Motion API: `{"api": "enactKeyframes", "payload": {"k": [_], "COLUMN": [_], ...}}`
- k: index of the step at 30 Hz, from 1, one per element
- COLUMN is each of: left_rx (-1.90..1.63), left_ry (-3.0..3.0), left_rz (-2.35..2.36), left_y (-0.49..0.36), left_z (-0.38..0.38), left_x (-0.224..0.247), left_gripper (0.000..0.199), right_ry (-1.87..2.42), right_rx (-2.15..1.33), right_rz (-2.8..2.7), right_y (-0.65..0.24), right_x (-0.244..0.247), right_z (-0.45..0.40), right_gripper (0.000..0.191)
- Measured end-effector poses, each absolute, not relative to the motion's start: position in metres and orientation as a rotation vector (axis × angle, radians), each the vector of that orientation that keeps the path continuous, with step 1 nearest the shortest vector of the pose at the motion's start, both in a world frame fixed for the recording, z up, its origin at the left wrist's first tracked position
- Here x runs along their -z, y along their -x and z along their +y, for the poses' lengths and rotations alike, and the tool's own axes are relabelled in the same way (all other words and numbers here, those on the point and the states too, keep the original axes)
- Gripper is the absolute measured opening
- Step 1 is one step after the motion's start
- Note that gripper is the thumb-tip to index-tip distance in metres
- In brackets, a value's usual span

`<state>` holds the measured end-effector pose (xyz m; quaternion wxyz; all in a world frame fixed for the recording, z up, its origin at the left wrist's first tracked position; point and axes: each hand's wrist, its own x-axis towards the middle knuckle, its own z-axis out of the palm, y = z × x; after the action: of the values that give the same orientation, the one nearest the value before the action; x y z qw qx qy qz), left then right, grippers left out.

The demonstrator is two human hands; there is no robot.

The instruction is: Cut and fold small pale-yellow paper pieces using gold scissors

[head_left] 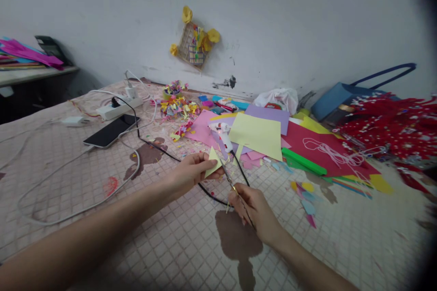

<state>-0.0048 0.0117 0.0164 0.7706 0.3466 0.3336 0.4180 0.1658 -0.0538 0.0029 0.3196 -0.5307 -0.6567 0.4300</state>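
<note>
My left hand (195, 170) pinches a small folded piece of pale yellow paper (212, 162) between thumb and fingers. Wrapped around the handles of a pair of scissors (234, 187) is my right hand (254, 209). The blades point up and to the left, meeting the paper's right edge. Whether they are parted I cannot tell. Just beyond the hands lies a white glue gun (222, 136), its black cord (241, 169) running down past them. A larger pale yellow sheet (257, 134) rests on a purple sheet (269, 117) behind it.
A phone (112, 131) on a white cable and a power strip (118, 108) lie at left. Paper scraps (179, 108) heap near the wall. At right are a green glue stick-like bar (303, 162), white string (332, 154), red tinsel-like material (392, 120) and a blue bag (336, 99).
</note>
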Motion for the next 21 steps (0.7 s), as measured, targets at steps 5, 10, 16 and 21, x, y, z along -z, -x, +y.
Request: {"api": "enactKeyframes", "payload": {"k": [5,10,16,21], "left_rx": [-0.893,-0.884,-0.877,-0.861], "left_ry": [-0.755,-0.775,-0.811,-0.799], "left_rz": [0.715,0.703,0.676,0.669], "left_y": [0.0057,0.0055,0.0060,0.0069], "left_z": [0.0136,0.0146,0.0152,0.0152], "left_x": [-0.0154,-0.0158,-0.0146,-0.0127], "left_gripper": [0.020,0.020,0.018,0.018], "right_ry": [1.411,1.424,1.391,1.360], "right_rx": [-1.108,-1.124,-1.264,-1.350], "right_rz": [-1.729,-1.716,-1.629,-1.551], "right_y": [-0.1652,-0.1651,-0.1650,-0.1634], "right_x": [-0.0044,-0.0037,-0.0012,-0.0048], "right_z": [-0.0543,-0.0549,-0.0554,-0.0569], "right_gripper": [0.043,0.042,0.043,0.045]}}
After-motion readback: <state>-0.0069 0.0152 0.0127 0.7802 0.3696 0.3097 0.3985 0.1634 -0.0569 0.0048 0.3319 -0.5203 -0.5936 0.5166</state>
